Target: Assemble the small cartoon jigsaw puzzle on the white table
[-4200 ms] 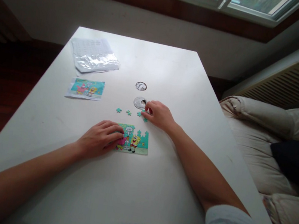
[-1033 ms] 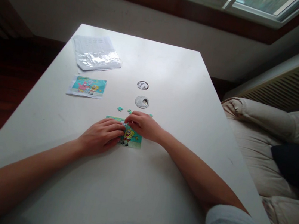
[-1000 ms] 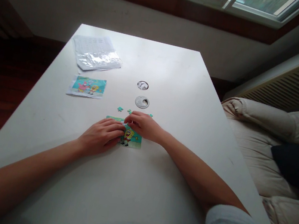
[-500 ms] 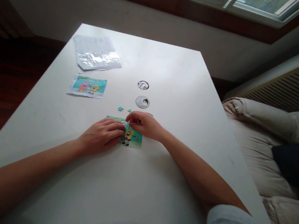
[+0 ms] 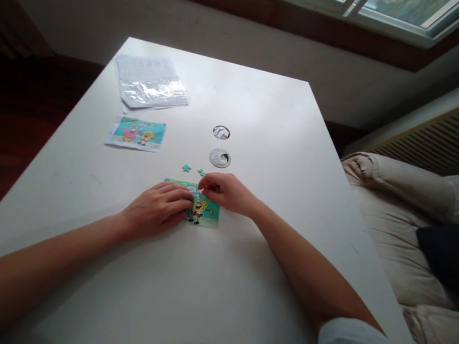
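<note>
A small cartoon jigsaw puzzle (image 5: 211, 213) in green, teal and yellow lies flat near the middle of the white table. My left hand (image 5: 158, 207) rests palm down over its left part, fingers stretched out and covering much of the picture. At the puzzle's upper edge, my right hand (image 5: 226, 192) has thumb and fingers pinched together, the tips at a small pale spot. Whatever the pinch holds is too small and hidden to make out. Just beyond the puzzle are a loose teal puzzle piece (image 5: 186, 168) and small green pieces (image 5: 201, 172), partly beside my right hand.
A paper with the cartoon picture (image 5: 138, 134) lies to the left. Behind it are papers in a clear plastic sleeve (image 5: 151, 84). Two round openings sit in the table (image 5: 266, 108), one with a grey cover ring (image 5: 220, 158). A beige sofa (image 5: 379, 219) stands at the right.
My right hand has shifted slightly right along the puzzle's upper edge, showing more of the small green pieces. My left hand stays on the puzzle.
</note>
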A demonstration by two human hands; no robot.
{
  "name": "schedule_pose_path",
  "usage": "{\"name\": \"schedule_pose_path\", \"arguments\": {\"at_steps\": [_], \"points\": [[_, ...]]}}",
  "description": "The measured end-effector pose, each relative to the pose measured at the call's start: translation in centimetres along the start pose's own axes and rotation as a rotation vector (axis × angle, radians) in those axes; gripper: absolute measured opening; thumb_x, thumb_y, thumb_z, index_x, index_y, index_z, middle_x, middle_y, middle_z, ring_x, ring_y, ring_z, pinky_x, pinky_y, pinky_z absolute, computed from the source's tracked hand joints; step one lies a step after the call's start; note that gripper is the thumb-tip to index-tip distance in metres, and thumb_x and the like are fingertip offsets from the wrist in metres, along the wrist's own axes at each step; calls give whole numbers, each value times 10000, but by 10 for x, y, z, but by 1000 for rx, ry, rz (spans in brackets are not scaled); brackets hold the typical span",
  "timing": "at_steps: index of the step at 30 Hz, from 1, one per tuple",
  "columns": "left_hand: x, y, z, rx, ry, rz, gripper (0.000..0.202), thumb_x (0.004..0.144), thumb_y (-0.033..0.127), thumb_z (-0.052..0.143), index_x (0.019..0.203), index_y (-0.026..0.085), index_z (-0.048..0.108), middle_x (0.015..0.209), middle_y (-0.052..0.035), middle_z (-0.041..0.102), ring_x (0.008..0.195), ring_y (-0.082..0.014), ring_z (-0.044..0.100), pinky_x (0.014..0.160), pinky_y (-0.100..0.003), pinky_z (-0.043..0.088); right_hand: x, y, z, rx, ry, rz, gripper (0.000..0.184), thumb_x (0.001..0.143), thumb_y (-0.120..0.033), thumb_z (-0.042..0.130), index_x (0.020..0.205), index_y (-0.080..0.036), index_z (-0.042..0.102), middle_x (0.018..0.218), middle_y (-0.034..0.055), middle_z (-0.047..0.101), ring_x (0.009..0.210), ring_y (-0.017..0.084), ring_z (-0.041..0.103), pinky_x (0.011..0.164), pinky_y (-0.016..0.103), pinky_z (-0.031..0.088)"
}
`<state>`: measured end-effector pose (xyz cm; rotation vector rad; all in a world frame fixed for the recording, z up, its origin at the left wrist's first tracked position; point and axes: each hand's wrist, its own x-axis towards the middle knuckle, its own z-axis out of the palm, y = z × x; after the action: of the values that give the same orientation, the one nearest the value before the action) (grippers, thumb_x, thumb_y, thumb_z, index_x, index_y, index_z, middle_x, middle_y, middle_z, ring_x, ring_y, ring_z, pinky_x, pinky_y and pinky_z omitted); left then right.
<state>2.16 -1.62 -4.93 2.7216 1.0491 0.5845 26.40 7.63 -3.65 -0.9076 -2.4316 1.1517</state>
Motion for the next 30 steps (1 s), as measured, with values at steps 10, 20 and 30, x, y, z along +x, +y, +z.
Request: {"name": "schedule_pose_path", "arguments": {"at_steps": [10,20,30], "points": [[1,-1,1,-19,-1,-5,234,982,235,532,1183,232,653,1283,-74,672,1189,-238,617,1028,-416,499,-1,0,-7,-44,-58,-35,193,856,-173,616,1000,-164,744,784,-2,626,673,69,478,655,178,335],[1,0,-1,-17,-10,-9,234,980,229,535,1183,228,652,1287,-70,669,1191,-245,614,1036,-420,492,0,3,3,15,30,5,170,872,-207,609,983,-165,730,819,-1,662,703,76,516,669,180,358],[2,0,0,-30,-15,-17,237,982,236,538,1188,242,654,1284,-66,671,1191,-233,617,1040,-409,487,0,-5,4,-147,10,-64,177,833,-103,590,937,-163,721,838,18,615,748,91,498,694,187,330]]}}
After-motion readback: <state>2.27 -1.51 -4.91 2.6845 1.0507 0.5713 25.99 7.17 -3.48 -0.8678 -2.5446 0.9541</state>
